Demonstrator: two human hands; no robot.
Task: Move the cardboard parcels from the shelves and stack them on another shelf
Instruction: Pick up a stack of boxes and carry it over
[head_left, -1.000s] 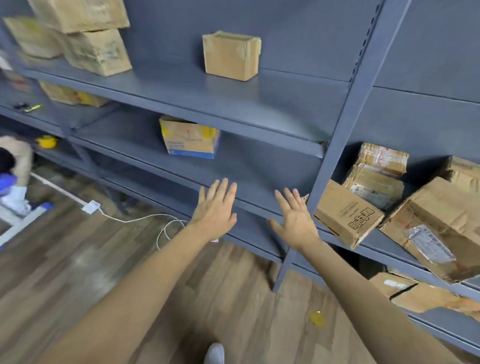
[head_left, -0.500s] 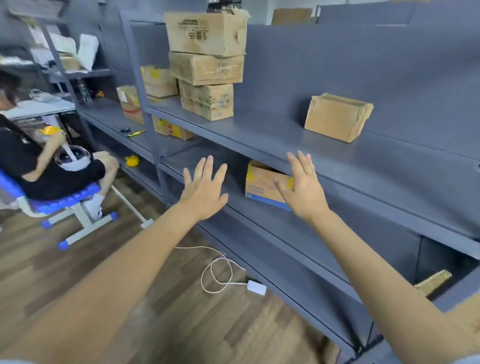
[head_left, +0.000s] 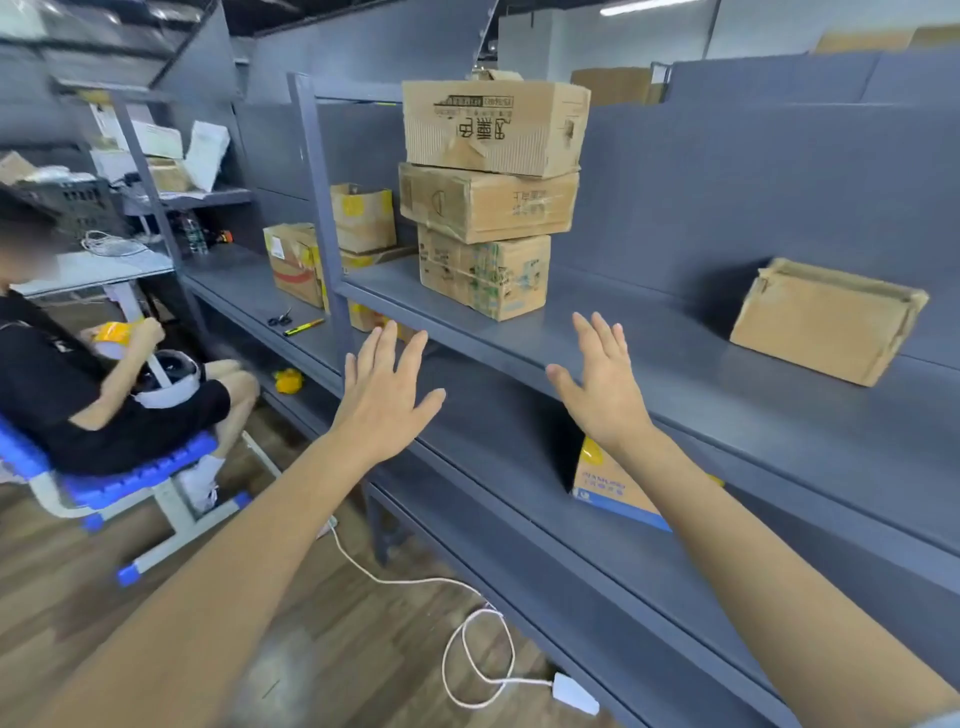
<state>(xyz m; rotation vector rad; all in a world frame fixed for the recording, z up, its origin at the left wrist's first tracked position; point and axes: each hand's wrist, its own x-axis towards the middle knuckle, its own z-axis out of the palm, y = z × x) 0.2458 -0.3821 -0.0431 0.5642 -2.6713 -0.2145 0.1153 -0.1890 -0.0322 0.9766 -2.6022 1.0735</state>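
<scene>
A: Hands? The left hand (head_left: 382, 402) is raised in front of the top shelf (head_left: 675, 364), fingers straight and slightly spread, holding nothing. The right hand (head_left: 602, 384) is the same: flat, fingers extended, nothing held. Both hang in the air short of the shelf's front edge, touching no parcel.

B: Parcels on that shelf?

A: A stack of three parcels (head_left: 491, 192) stands toward the shelf's left end, near the upright post (head_left: 319, 208). The bottom box bears faded coloured print, the middle one is plain and taped, the top one carries upside-down printed characters and overhangs the box below on the right. A lone parcel (head_left: 826, 319) sits well apart toward the right end, against the back panel, its top dented.

B: Elsewhere?

A: On the shelf below, a yellow-and-blue box (head_left: 608, 483) is partly hidden behind the right forearm. In the next bay to the left, more parcels (head_left: 322, 249) are stacked by the post, with scissors (head_left: 280, 318) and a yellow-and-black marker (head_left: 304, 327) lying near the shelf's front edge.

B: Surroundings?

A: A seated person (head_left: 78, 384) on a blue chair (head_left: 119, 478) at the left; a white cable with adapter (head_left: 574, 693) on the wooden floor (head_left: 130, 597).
</scene>
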